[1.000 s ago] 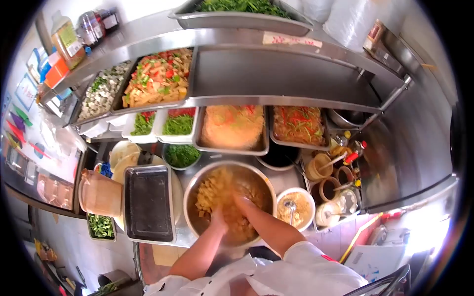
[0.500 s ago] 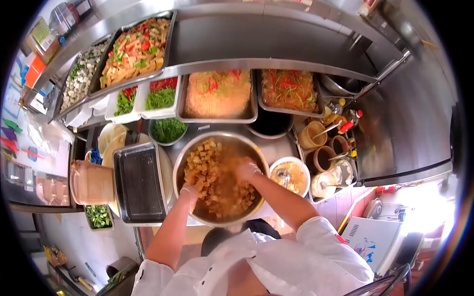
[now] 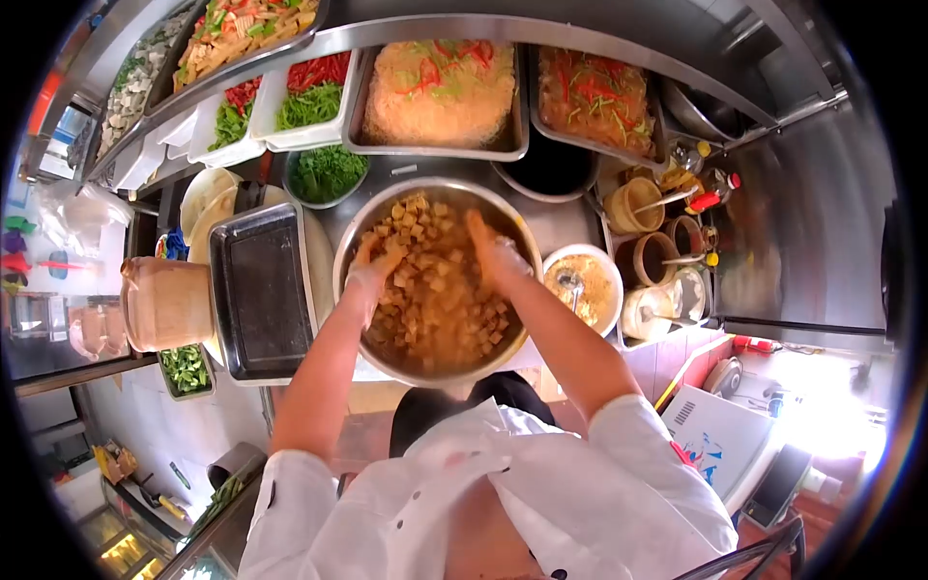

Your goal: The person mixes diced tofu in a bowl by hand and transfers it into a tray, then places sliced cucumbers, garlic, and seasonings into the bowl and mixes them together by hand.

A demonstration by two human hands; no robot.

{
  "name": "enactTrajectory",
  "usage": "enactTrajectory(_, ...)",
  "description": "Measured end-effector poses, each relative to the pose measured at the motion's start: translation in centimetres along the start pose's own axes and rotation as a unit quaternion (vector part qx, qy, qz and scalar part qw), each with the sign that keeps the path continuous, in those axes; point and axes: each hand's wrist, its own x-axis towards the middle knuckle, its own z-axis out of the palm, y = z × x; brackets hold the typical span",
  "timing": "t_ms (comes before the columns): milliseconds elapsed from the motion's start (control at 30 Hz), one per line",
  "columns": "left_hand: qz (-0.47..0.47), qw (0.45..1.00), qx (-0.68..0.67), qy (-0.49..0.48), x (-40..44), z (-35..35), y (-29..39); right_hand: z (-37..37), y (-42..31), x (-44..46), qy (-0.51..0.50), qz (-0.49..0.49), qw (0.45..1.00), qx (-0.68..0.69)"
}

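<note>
A large steel bowl [image 3: 525,338] holds brown cubes of food [image 3: 440,280] in a brownish sauce. Inside its left side is my left hand [image 3: 375,273], in a thin clear glove, fingers apart and touching the cubes. My right hand [image 3: 493,253], gloved as well, is at the bowl's right inner side with its fingers spread and pointing up and away from me. Neither hand is closed around anything. Right of the bowl stands a white bowl [image 3: 611,307] of pale chopped food with a spoon in it.
On the left are an empty dark tray [image 3: 261,295] and a brownish plastic container [image 3: 166,304]. Behind lie a bowl of chopped greens [image 3: 327,174] and a tray of pale shreds [image 3: 440,97] under a steel shelf edge [image 3: 435,29]. Sauce pots [image 3: 633,206] stand at the right.
The view has tilted down, so the bowl appears higher. My hands, earlier close together in the food, are now apart at opposite sides, and the cubes have been shifted around.
</note>
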Motion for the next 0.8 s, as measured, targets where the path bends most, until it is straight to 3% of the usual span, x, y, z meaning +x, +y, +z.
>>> enactTrajectory(33,-0.005,1.0,0.001,0.002,1.1,0.4,-0.1,1.0,0.7,1.2,0.026,-0.015,0.997,-0.075)
enactTrajectory(67,-0.007,0.998,0.062,0.026,2.6,1.9,0.3,2.4,1.2,4.4,0.024,0.051,0.99,0.129)
enactTrajectory(100,-0.012,0.991,0.122,0.051,3.8,3.6,0.4,4.1,1.3,7.3,0.017,0.115,0.938,0.326)
enactTrajectory(133,-0.019,0.98,0.182,0.077,4.7,5.2,0.2,5.5,1.0,8.6,0.008,0.176,0.842,0.51)
enactTrajectory(233,-0.042,0.946,0.297,0.121,4.0,6.7,-0.3,5.2,-0.3,5.4,-0.031,0.143,0.888,0.436)
enactTrajectory(267,-0.034,0.955,0.287,0.066,2.1,6.0,0.3,4.2,-0.7,3.7,-0.061,0.157,0.893,0.418)
enactTrajectory(300,-0.02,0.961,0.277,0.01,-0.2,5.3,1.5,1.3,-2.6,0.0,-0.034,0.17,0.931,0.321)
enactTrajectory(333,-0.004,0.963,0.266,-0.045,-1.5,4.6,2.1,3.1,0.1,-0.2,-0.033,0.169,0.931,0.322)
enactTrajectory(367,-0.007,0.972,0.234,-0.024,-2.0,3.6,1.0,6.4,4.2,0.1,0.051,0.078,0.986,0.14)
enactTrajectory(400,-0.007,0.971,0.236,-0.025,-2.5,3.3,-0.4,7.1,4.5,-0.7,0.087,0.028,0.995,0.049)
enactTrajectory(433,-0.032,0.994,0.101,0.024,-3.0,3.2,-1.9,7.8,4.7,-1.5,0.133,-0.015,0.99,-0.048)
enactTrajectory(467,-0.056,0.995,-0.037,0.071,-2.7,2.9,-3.5,9.0,4.4,-2.2,0.124,0.03,0.986,0.104)
enactTrajectory(500,-0.007,0.996,0.004,0.086,3.6,-0.3,-9.5,9.9,3.5,-2.7,0.108,0.078,0.948,0.289)
enactTrajectory(533,0.01,0.964,0.136,0.228,0.8,3.7,-7.6,10.4,2.3,-3.3,0.079,0.148,0.846,0.507)
enactTrajectory(600,0.006,0.982,0.136,0.132,-1.9,6.9,-4.2,10.6,-0.6,-3.7,0.042,0.2,0.693,0.691)
enactTrajectory(667,-0.01,0.975,0.201,0.095,-2.0,5.7,-2.7,10.5,-1.8,-3.9,-0.009,0.174,0.704,0.689)
enactTrajectory(700,-0.019,0.969,0.233,0.079,-2.6,4.7,-2.0,10.3,-1.8,-3.8,-0.037,0.144,0.747,0.648)
enactTrajectory(767,-0.019,0.975,0.221,-0.004,-4.6,2.8,-0.8,9.2,-0.8,-3.2,-0.071,0.032,0.892,0.444)
enactTrajectory(800,-0.013,0.982,0.174,-0.07,-5.6,2.2,-0.9,7.9,-0.3,-2.6,-0.042,-0.083,0.975,0.203)
